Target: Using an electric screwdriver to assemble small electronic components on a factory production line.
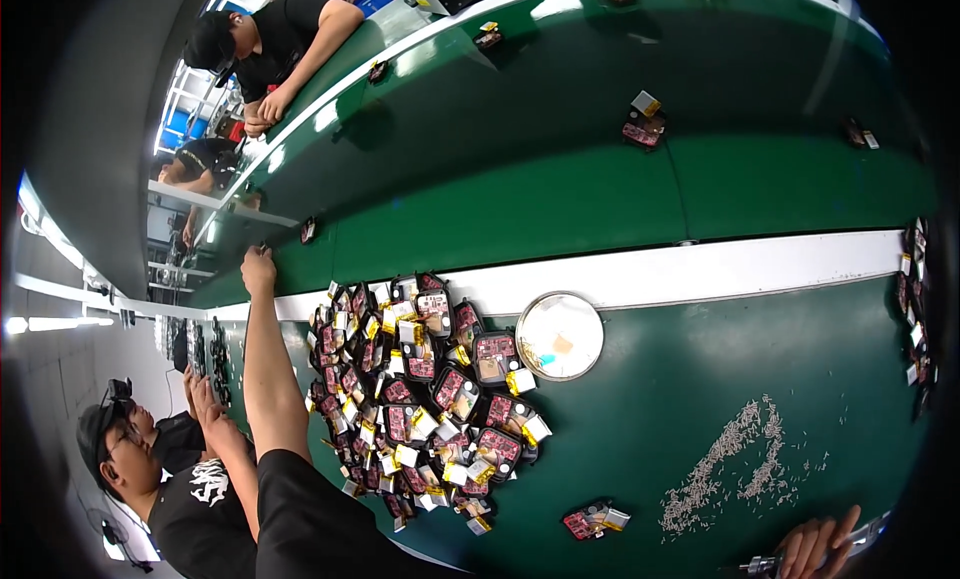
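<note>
My left arm stretches out over the edge of the green conveyor belt. At its end my left hand is closed, with a small dark bit at the fingertips that is too small to name. Near it on the belt lies a small black device with a circuit board. My right hand is at the lower right, its fingers wrapped round a screwdriver with a metal tip; the lower edge cuts part of it off. Between my arms one opened device with a red circuit board and battery lies alone on the green table.
A large heap of opened devices with batteries covers the table's left part. Beside it sits a round pale dish. Loose screws are scattered at right. A white rail divides table from belt. Other people work nearby.
</note>
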{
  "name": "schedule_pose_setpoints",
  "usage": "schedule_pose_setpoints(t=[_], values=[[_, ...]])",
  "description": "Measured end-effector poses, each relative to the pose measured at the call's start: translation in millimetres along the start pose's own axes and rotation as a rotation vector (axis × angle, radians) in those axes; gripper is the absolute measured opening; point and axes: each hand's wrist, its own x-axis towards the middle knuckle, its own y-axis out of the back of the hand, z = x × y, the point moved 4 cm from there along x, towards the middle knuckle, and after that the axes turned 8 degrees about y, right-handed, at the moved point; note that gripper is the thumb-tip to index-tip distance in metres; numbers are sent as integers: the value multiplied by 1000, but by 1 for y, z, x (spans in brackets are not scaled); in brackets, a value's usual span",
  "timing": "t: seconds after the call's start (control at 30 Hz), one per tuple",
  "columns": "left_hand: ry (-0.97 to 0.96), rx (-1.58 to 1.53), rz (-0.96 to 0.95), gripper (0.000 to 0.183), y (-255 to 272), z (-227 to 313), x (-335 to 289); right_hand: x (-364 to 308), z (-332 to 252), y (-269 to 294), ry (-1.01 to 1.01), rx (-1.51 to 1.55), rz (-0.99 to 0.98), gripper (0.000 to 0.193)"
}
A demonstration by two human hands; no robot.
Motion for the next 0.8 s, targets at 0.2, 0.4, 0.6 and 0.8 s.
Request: schedule_pose_setpoints(t=[0.2, 0.4, 0.6, 0.8], values=[[-169, -167, 39, 23, 20, -2, -13, 0, 1, -3, -5, 15, -14, 17], [-518, -540, 1, 15, 81, 37, -105, -9, -13, 20, 129, -24, -26, 14], [-953, -693, -243, 19, 208, 128, -313, -17, -16, 14, 69, 101, -24, 16], [-1732, -743, -472, 20, 289, 144, -532, -17, -6, 15, 5, 139, -116, 19]])
